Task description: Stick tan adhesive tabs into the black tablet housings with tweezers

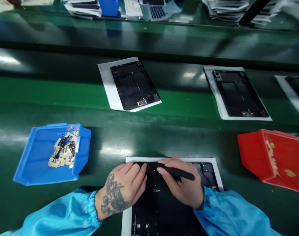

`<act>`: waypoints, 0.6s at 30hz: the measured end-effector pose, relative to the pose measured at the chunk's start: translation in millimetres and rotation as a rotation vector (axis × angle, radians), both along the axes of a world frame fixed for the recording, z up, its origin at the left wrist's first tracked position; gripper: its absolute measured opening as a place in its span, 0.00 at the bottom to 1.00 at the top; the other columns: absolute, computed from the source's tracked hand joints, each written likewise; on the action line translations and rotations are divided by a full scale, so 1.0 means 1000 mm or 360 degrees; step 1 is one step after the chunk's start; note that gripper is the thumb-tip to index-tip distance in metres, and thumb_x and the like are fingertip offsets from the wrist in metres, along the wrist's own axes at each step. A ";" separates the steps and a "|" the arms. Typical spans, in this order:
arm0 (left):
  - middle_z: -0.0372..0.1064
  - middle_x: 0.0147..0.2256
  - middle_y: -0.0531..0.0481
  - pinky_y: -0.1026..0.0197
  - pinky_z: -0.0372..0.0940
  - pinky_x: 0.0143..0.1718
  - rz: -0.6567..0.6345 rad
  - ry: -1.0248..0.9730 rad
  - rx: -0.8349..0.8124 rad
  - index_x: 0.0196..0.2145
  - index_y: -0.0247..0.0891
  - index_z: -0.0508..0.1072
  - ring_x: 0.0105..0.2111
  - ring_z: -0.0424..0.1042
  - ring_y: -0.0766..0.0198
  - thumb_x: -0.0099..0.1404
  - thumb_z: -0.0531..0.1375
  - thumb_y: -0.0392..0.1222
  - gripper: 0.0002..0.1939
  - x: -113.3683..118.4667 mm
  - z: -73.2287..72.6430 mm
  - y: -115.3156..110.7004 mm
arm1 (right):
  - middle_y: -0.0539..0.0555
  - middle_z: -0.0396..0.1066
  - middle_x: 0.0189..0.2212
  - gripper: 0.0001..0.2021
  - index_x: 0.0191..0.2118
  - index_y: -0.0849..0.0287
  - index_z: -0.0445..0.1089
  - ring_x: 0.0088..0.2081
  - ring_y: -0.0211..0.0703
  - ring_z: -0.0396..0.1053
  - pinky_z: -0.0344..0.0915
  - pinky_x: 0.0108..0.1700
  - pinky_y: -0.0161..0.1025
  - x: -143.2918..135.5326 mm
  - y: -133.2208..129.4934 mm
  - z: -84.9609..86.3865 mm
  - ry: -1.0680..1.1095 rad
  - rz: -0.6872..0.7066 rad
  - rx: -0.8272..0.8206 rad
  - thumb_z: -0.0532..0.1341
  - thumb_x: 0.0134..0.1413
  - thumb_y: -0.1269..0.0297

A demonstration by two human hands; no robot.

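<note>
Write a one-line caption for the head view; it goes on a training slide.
Left hand steadies a black flat panel on white paper while right hand holds a slim black tool; blue tray beside.

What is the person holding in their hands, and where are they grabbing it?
The right hand grips a black stick-like tool near its working end. The left hand holds nothing, resting fingers on the black panel.

An electronics assembly line: a green conveyor belt (pixel 66 95) carries opened tablet shells (pixel 134 86) past parts bins (pixel 36 157).
</note>
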State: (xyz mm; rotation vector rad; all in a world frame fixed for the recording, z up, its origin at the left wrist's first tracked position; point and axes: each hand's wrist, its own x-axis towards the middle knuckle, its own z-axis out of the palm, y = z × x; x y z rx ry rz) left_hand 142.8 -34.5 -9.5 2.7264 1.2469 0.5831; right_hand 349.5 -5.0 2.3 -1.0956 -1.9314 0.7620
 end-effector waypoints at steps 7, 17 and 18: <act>0.65 0.27 0.47 0.57 0.63 0.23 0.0005 0.0011 -0.0029 0.47 0.25 0.70 0.26 0.64 0.60 0.62 0.57 0.37 0.16 0.000 -0.003 0.000 | 0.50 0.72 0.29 0.04 0.37 0.57 0.65 0.30 0.38 0.73 0.68 0.33 0.35 0.005 -0.002 0.007 -0.0032 -0.0059 -0.0113 0.61 0.57 0.70; 0.65 0.27 0.47 0.57 0.65 0.25 -0.0007 0.0026 -0.0061 0.47 0.26 0.70 0.27 0.65 0.60 0.63 0.55 0.38 0.16 0.000 -0.001 0.000 | 0.50 0.72 0.31 0.03 0.39 0.57 0.65 0.31 0.39 0.73 0.68 0.34 0.35 0.004 -0.003 0.003 -0.0101 -0.0168 -0.0167 0.60 0.58 0.69; 0.65 0.27 0.47 0.57 0.64 0.25 -0.0005 0.0024 -0.0061 0.47 0.26 0.70 0.27 0.65 0.60 0.63 0.55 0.38 0.16 0.001 0.000 0.000 | 0.50 0.71 0.31 0.02 0.38 0.57 0.66 0.29 0.39 0.73 0.68 0.32 0.35 0.004 -0.003 0.002 -0.0101 -0.0197 -0.0206 0.60 0.59 0.68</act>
